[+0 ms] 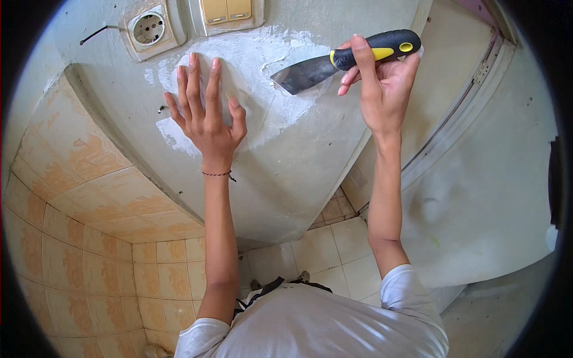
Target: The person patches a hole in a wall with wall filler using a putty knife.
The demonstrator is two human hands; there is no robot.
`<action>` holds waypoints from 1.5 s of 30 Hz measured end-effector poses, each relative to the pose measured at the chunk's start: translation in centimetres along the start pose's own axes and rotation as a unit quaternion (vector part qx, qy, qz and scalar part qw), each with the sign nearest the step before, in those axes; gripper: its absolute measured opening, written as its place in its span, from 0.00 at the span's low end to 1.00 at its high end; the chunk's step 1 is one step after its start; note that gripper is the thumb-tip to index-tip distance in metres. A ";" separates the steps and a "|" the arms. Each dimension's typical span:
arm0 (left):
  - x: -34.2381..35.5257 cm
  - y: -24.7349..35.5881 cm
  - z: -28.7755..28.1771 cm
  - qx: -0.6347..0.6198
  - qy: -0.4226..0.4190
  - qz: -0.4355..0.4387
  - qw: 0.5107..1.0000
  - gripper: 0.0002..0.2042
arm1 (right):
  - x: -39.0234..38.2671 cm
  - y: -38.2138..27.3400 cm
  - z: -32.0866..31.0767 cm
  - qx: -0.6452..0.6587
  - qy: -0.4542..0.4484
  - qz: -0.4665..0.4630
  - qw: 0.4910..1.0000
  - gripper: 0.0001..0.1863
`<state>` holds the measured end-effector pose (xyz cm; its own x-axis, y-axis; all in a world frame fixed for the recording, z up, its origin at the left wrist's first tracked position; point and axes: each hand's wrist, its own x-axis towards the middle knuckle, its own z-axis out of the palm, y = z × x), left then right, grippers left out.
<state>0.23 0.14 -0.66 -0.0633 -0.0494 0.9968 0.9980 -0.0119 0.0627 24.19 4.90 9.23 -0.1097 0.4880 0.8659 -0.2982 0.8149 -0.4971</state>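
My right hand (388, 83) is closed around the black and yellow handle of a putty knife (310, 73). Its broad metal blade points left and slants down, with the tip at or close to the wall; whether it touches, I cannot tell. White filler (286, 116) covers an uneven patch of the grey-green wall (262, 191), rough and ridged near the blade. Left of the blade, my left hand (206, 110) lies against the patch with its fingers spread, holding nothing. A thin braided cord circles that wrist.
Above the patch are a round wall socket (148, 30) and a double light switch (227, 11). A wire or nail (95, 34) sticks out at upper left. Orange-patterned tiles (77, 256) cover the lower left wall. A doorway (441, 89) opens on the right, above a tiled floor (316, 249).
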 end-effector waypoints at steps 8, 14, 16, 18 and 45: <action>0.1 0.1 0.1 -0.006 0.004 -0.004 1.000 0.29 | 0.1 0.7 -0.9 0.011 -0.016 -0.016 1.000 0.19; 0.1 0.1 -0.1 0.000 -0.004 -0.006 1.000 0.29 | -1.2 2.8 0.4 0.056 -0.051 0.022 0.997 0.25; 0.0 0.2 0.0 0.001 -0.003 -0.001 1.000 0.29 | -0.7 1.7 -0.3 0.045 -0.029 0.017 0.998 0.16; 0.0 0.3 -0.1 -0.001 -0.005 0.001 1.000 0.29 | -0.3 0.4 -1.1 0.012 0.002 -0.035 0.999 0.16; 0.0 0.1 -0.2 0.011 -0.019 0.013 1.000 0.29 | -0.6 1.9 -0.9 0.017 0.001 0.004 1.000 0.16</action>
<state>0.33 -0.04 -0.62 -0.0368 -0.0113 0.9993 0.9993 0.0112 0.0370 24.51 6.46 7.68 -0.1107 0.4944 0.8622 -0.3288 0.8004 -0.5012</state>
